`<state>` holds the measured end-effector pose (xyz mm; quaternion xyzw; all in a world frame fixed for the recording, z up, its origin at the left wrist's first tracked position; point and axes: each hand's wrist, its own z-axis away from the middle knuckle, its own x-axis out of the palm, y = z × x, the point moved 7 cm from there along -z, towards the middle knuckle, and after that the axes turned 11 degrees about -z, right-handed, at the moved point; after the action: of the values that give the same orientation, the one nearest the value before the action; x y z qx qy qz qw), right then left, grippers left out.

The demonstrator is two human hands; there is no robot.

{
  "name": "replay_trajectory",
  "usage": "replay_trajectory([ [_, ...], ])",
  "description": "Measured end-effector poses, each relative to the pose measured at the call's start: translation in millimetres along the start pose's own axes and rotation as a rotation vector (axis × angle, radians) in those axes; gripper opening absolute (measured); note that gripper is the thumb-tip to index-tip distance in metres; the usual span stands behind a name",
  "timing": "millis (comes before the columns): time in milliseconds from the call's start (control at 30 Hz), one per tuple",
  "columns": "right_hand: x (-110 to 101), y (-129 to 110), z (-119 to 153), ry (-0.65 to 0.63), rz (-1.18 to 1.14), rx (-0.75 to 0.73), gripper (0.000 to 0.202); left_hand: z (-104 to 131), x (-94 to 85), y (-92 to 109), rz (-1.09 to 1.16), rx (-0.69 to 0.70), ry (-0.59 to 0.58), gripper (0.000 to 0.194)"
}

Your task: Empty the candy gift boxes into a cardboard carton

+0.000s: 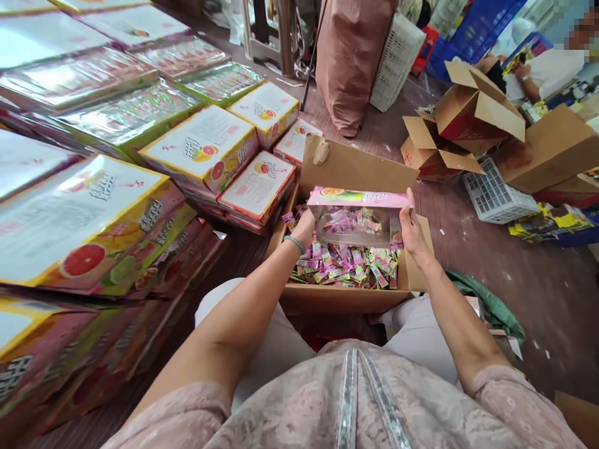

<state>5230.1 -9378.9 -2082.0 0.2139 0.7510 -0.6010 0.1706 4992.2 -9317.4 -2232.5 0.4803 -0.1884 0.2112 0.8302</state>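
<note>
A pink display box (358,198) with a clear window is held up by both hands over an open cardboard carton (344,299). Some small wrapped packets show through its window. My left hand (304,232), a band on its wrist, is closed on the box's left end. At the right end my right hand (412,229) grips it, thumb along the side. Beneath the box, many pink and green wrapped packets (346,267) fill the carton. The carton's far flap (360,163) stands up behind the box.
Stacks of printed fruit boxes (196,149) rise along the left. Open brown cartons (482,112) and a white plastic crate (498,190) stand at the right. A tall brown covered bundle (353,62) is ahead. A person's arm (531,81) shows at the far right, near blue crates (468,37).
</note>
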Motion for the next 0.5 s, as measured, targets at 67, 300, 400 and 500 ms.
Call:
replay_trajectory([
  [67, -6.0, -2.9, 3.8, 0.020, -0.014, -0.004, 0.111, 1.1, 0.8, -0.6, -0.049, 0.032, 0.012, 0.052],
  [300, -28.7, -42.6, 7.6, 0.121, 0.130, -0.179, 0.098, 7.7, 10.8, 0.9, -0.088, -0.026, -0.046, 0.050],
  [400, -36.4, -51.8, 6.6, 0.222, 0.176, -0.222, 0.097, 2.1, 0.6, 5.0, -0.120, -0.122, -0.049, 0.051],
  [500, -26.3, -55.3, 9.1, 0.151, 0.194, -0.239, 0.109, 1.3, -1.9, 13.1, 0.012, -0.118, -0.092, 0.058],
])
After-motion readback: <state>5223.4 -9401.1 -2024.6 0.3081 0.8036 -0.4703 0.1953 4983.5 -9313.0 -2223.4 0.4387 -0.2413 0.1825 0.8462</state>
